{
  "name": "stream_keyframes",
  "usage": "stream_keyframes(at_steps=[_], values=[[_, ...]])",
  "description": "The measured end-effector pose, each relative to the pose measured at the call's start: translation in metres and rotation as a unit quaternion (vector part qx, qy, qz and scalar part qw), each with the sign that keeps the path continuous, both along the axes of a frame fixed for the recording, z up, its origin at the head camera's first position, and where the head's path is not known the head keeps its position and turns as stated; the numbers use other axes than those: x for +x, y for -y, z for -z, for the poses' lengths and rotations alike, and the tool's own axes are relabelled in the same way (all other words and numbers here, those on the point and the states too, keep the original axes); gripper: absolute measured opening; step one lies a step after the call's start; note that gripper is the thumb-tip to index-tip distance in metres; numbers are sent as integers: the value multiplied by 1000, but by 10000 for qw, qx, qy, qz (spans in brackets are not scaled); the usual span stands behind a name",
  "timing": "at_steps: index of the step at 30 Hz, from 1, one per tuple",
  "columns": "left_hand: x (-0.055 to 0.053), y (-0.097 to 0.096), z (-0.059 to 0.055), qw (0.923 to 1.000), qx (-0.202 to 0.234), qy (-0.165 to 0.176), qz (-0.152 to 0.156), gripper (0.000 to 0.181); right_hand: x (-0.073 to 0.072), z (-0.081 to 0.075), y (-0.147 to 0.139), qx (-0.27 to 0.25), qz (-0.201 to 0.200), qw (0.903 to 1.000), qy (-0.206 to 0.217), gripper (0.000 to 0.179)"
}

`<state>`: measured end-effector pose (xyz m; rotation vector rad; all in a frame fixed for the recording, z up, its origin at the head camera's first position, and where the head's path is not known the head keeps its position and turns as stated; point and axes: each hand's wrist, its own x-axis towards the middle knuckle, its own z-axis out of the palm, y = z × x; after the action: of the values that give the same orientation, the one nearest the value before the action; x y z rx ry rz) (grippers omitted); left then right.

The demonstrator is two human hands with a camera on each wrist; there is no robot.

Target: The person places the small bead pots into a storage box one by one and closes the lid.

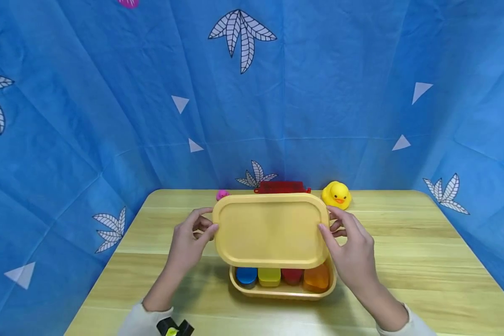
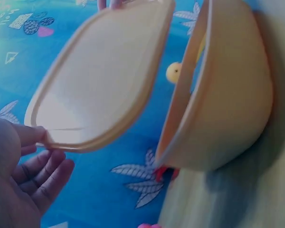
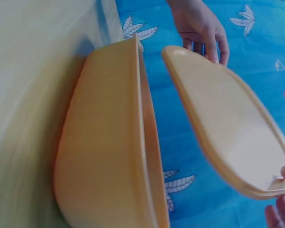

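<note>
Both hands hold a yellow oblong lid [image 1: 271, 231] by its two short ends, tilted above a matching yellow box [image 1: 277, 294]. My left hand [image 1: 192, 238] pinches the left end, thumb on the near face and fingers behind. At the right end my right hand [image 1: 353, 245] grips the same way. Below the lid's lower edge the box shows a blue piece [image 1: 247, 276], a yellow piece [image 1: 269, 276], a red piece [image 1: 291, 276] and an orange piece [image 1: 317, 278]. The rear of the box is hidden by the lid. In the left wrist view a gap separates lid and box.
Behind the lid, at the table's back edge, are a red object [image 1: 281, 187], a yellow rubber duck [image 1: 337, 195] and a small pink toy [image 1: 222, 194]. A blue patterned cloth [image 1: 319, 93] hangs around the wooden table [image 1: 424, 261].
</note>
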<state>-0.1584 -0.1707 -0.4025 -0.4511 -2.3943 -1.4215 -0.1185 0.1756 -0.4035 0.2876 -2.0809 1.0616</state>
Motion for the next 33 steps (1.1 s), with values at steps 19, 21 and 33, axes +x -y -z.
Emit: stream_keyframes(at_steps=[19, 21, 33], values=[[3, -41, 51, 9671, -2351, 952, -182, 59, 3, 54, -15, 964, 315, 9747, 1991, 41], [3, -43, 54, 9657, -2397, 981, -194, 58, 2, 60, -16, 1038, 348, 9753, 1916, 40], [6, -44, 69, 9657, -2342, 1123, -74, 56, 2, 72, -19, 1191, 232, 9704, 2086, 39]])
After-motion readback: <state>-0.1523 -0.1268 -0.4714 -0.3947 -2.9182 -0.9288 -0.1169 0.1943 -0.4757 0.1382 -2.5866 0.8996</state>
